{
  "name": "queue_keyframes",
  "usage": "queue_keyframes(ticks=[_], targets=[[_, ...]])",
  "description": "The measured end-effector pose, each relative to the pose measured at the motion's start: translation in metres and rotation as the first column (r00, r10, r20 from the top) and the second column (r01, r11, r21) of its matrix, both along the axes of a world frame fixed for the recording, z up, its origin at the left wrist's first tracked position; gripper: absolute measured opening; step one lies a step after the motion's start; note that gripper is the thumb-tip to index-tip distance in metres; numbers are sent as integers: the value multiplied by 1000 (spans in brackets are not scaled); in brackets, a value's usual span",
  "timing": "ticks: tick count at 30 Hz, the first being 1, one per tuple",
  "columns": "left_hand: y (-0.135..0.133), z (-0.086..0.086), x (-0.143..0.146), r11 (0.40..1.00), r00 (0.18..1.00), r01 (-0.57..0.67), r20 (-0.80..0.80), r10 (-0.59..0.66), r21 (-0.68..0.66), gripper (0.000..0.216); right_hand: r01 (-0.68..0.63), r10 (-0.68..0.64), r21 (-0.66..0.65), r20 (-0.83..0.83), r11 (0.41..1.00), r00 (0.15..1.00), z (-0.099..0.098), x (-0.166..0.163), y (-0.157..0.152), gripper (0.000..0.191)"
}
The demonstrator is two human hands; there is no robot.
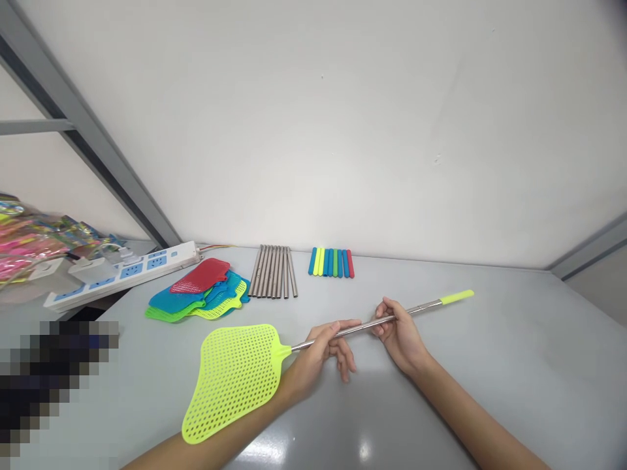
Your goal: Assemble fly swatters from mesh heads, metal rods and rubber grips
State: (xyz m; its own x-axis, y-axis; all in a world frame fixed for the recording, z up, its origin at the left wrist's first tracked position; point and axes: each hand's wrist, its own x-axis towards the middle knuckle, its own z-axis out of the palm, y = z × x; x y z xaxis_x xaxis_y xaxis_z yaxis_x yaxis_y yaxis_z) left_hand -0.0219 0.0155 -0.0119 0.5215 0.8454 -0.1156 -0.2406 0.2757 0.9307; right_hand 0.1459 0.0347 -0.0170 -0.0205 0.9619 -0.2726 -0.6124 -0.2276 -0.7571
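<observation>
A fly swatter (232, 375) with a yellow-green mesh head, a thin metal telescopic rod and a yellow-green grip (458, 297) is held slantwise above the table. My left hand (323, 352) pinches the rod close to the head, thumb on top and the lower fingers loosely curled. Further along the rod, my right hand (399, 329) has thumb and fingers closed round it, on the side towards the grip. The mesh head lies over my left forearm and hides part of it.
Loose swatter heads (196, 297) in several colours are piled at left. Metal rods (272, 271) and coloured grips (331, 262) lie in rows near the wall. A white power strip (161, 261) with plugs stands at far left, beside plastic-wrapped goods (39, 235).
</observation>
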Motion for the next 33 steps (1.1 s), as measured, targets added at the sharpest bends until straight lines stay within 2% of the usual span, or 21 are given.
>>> queue_keyframes(ticks=[5, 14, 24, 33], targets=[[2, 1, 2, 999, 999, -31, 24, 31, -14, 42, 121, -118, 17, -111, 993, 987, -6, 4, 3, 27], [3, -6, 5, 999, 999, -53, -2, 53, -2, 39, 140, -127, 70, -158, 988, 979, -8, 7, 5, 31], [2, -8, 7, 995, 991, -96, -86, 98, 26, 35, 196, -184, 41, -197, 980, 963, -5, 15, 11, 30], [2, -6, 8, 995, 983, -28, -178, 45, 96, 34, 207, -195, 22, -249, 978, 949, -4, 19, 12, 27]])
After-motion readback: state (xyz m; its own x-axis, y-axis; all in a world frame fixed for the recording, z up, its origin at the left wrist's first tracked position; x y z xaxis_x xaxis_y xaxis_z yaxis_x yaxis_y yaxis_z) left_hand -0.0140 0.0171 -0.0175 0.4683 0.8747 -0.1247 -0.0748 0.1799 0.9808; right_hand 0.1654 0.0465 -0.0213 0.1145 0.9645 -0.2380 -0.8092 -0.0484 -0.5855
